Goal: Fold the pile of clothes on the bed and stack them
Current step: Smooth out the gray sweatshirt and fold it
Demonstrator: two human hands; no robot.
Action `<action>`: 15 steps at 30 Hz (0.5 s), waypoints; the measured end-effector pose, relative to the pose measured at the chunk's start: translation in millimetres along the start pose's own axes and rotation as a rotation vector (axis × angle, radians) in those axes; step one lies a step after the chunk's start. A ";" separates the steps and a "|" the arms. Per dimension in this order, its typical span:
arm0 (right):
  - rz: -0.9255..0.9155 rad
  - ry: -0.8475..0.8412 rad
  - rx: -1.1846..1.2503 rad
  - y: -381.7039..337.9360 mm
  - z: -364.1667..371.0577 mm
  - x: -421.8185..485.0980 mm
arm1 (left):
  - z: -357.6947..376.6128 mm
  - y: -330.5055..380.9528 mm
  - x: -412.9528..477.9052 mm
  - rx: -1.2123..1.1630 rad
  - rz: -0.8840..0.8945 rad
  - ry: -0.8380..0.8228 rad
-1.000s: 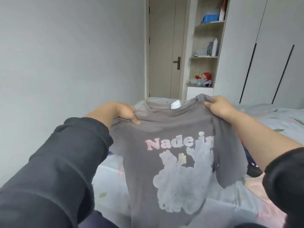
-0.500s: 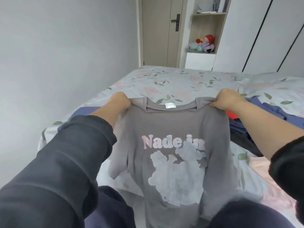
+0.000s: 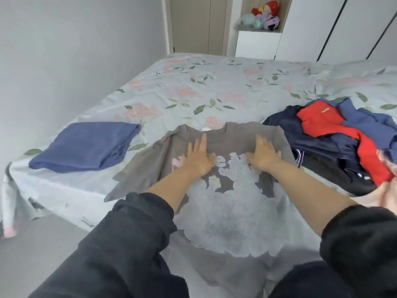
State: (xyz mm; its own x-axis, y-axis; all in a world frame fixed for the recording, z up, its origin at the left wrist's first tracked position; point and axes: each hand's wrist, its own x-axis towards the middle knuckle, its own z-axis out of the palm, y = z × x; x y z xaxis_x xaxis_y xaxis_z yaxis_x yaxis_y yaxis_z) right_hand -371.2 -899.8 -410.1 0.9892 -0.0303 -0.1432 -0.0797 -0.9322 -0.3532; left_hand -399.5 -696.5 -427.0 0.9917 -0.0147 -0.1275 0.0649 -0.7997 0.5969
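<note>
As the left hand and right hand press flat, fingers straight, on one grey T-shirt, one folded blue garment lies left of it, one loose pile right.

T-shirt lies between folded garment and pile.

The grey T-shirt, held up by its shoulders earlier, has been laid flat on the bed (print side up). Its shoulders have been released, and the left hand and right hand are now pressed flat on its chest.

Bare bed lies beyond the shirt; folded blue garment flanks left, a clothes pile crowds right.
</note>
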 end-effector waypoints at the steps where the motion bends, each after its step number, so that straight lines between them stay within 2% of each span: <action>1: -0.017 -0.036 -0.055 11.8 15.7 -8.9 | 20.9 -5.2 -7.3 0.100 0.000 -0.067; 3: -0.089 -0.062 -0.142 33.5 43.1 -31.4 | 54.9 -15.6 -24.4 0.322 0.033 -0.099; 5: -0.148 0.042 -0.121 47.9 61.8 -49.3 | 70.8 -22.8 -35.0 0.502 0.097 -0.024; 8: -0.166 0.052 0.104 50.2 55.2 -57.8 | 70.3 -19.7 -34.7 0.507 0.086 0.009; 10: -0.160 0.148 0.211 52.9 42.5 -57.5 | 68.4 -13.8 -34.7 0.519 0.078 -0.009; 13: 0.076 0.480 0.137 73.6 20.3 -54.7 | 68.8 -6.5 -38.5 0.481 0.094 -0.023; 14: 0.181 0.521 0.108 83.1 15.1 -53.2 | 70.5 -4.4 -40.1 0.469 0.113 -0.020; 15: 0.280 0.481 0.097 91.9 11.1 -51.1 | 72.7 -2.2 -41.8 0.470 0.133 -0.020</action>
State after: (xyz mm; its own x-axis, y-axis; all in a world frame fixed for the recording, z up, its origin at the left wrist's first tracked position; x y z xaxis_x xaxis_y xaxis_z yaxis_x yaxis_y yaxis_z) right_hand -430.5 -979.9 -445.4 0.8714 -0.4542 0.1855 -0.3361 -0.8281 -0.4486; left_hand -449.1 -737.8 -480.5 0.9855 -0.1427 -0.0920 -0.1237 -0.9745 0.1872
